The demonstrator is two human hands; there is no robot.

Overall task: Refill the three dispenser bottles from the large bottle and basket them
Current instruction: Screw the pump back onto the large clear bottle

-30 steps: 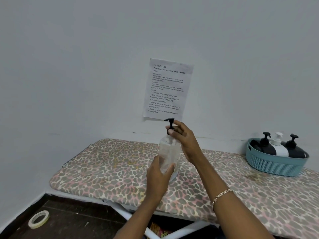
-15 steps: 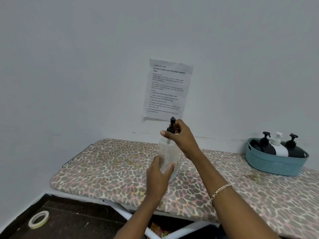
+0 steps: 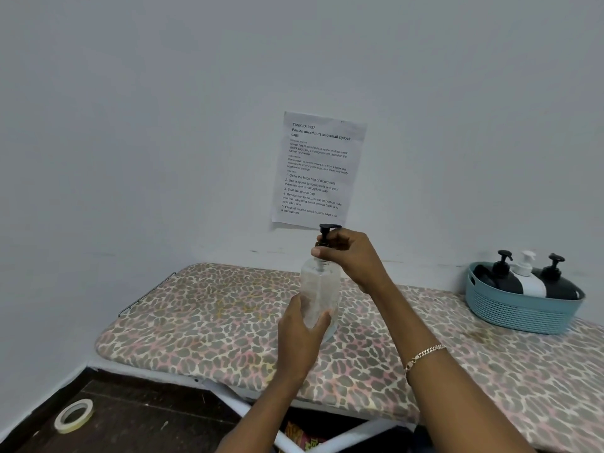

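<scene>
The large clear bottle (image 3: 318, 291) stands upright on the leopard-print ironing board (image 3: 202, 325). My left hand (image 3: 299, 338) grips its lower body from the near side. My right hand (image 3: 351, 256) curls around the neck of its black pump cap (image 3: 327, 232), whose nozzle points right. At the far right, a teal basket (image 3: 519, 312) holds three dispenser bottles lying tilted: a black one (image 3: 496, 273), a white one (image 3: 529, 279) and another black one (image 3: 555, 281).
A printed sheet (image 3: 318, 171) is taped to the white wall behind the bottle. A roll of tape (image 3: 73, 415) lies on the dark floor at lower left. The board's white legs (image 3: 242, 410) and a colourful packet (image 3: 300, 436) show below.
My right hand has twisted the pump cap on the large bottle; the nozzle has turned from pointing left to pointing right. My left hand has kept its hold on the bottle.
</scene>
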